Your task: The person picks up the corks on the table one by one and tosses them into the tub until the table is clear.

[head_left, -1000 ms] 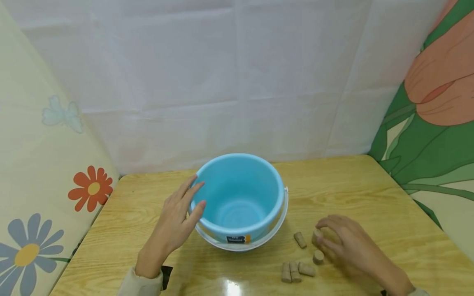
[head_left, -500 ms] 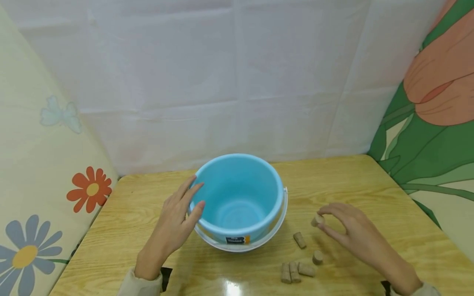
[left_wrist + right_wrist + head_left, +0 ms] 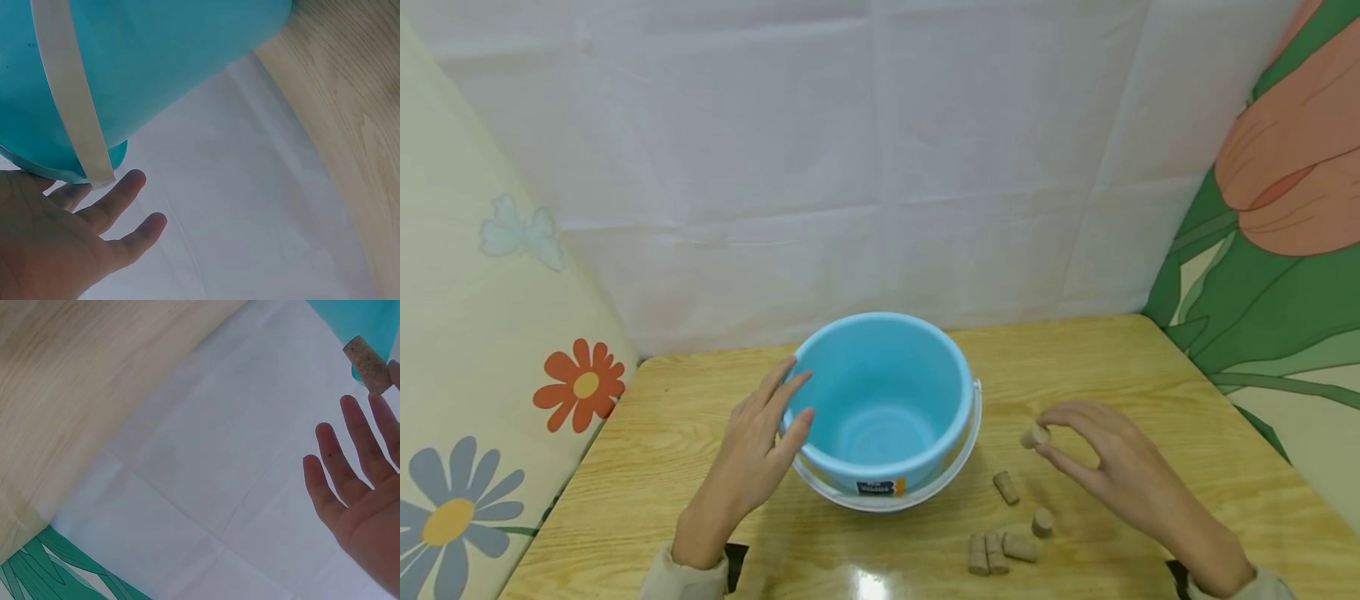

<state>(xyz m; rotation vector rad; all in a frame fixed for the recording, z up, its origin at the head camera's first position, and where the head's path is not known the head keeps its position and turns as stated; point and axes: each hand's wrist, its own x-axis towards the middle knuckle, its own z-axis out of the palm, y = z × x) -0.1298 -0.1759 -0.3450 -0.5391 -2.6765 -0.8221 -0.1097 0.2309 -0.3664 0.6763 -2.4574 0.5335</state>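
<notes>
A light-blue bucket (image 3: 880, 392) with a white handle (image 3: 925, 498) stands upright at the middle of the table, nothing visible inside it. My left hand (image 3: 741, 462) rests on its left rim, thumb and index finger reaching over the edge. In the left wrist view, several straight, spread fingers (image 3: 115, 200) lie outside the bucket by the handle's end. To the bucket's right, my right hand (image 3: 1112, 467) pinches a cork (image 3: 367, 365) between thumb and index finger, above the table; its other fingers are extended. One cork (image 3: 1006, 487) lies near the bucket, another cork (image 3: 1042, 522) stands on end.
Three more corks lie close together near the front, including one cork (image 3: 978, 554) at the left of the group. The wooden table (image 3: 662, 467) backs onto a white cloth (image 3: 737, 167). Flower-printed panels flank it, with a red flower (image 3: 586, 383) on the left one.
My right hand has lifted one cork off the table and moved it slightly away from me and toward the bucket. My left hand has stayed at the rim.
</notes>
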